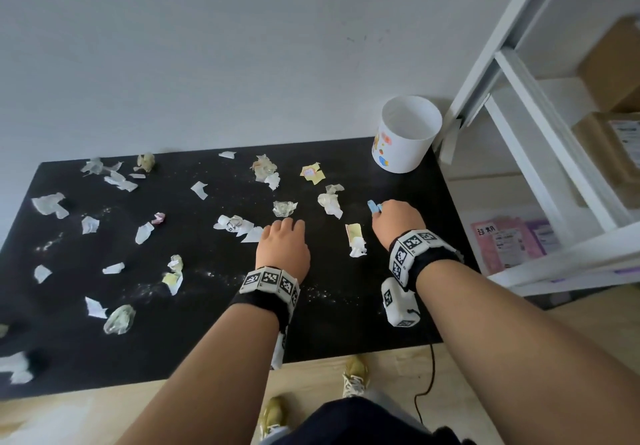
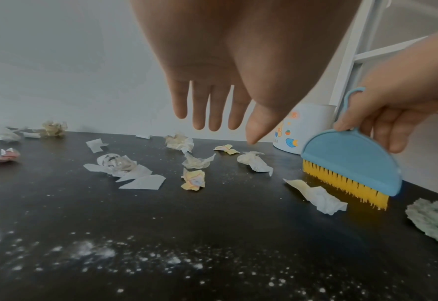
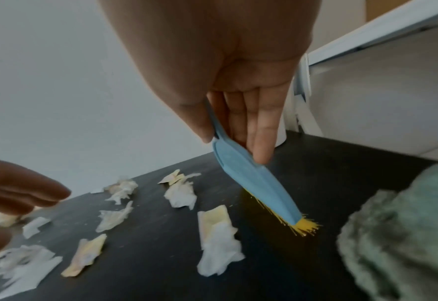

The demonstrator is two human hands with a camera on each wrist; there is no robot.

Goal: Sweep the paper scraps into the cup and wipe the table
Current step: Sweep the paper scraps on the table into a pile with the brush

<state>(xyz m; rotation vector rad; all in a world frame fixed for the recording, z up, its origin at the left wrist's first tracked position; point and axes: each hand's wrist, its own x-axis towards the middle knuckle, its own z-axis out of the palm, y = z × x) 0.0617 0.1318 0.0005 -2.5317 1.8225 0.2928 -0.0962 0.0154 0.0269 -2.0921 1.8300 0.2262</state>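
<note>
Torn and crumpled paper scraps [image 1: 283,208] lie scattered across the black table [image 1: 207,358]. A white cup [image 1: 407,134] with stickers stands upright at the far right corner. My right hand [image 1: 398,219] pinches a small blue brush [image 2: 349,160] by its top, yellow bristles [image 3: 305,227] touching the table just right of a white-and-yellow scrap [image 2: 315,195]. My left hand [image 1: 284,240] hovers palm down over the middle of the table, fingers [image 2: 205,114] straight, holding nothing. A green cloth [image 3: 398,234] lies on the table under my right wrist; the head view hides it.
White powder [image 2: 97,250] speckles the near part of the table. A white shelf frame [image 1: 519,98] stands close to the right of the cup, with cardboard boxes [image 1: 609,63] behind it. A wall runs along the table's far edge. A black cable [image 1: 429,375] hangs off the front edge.
</note>
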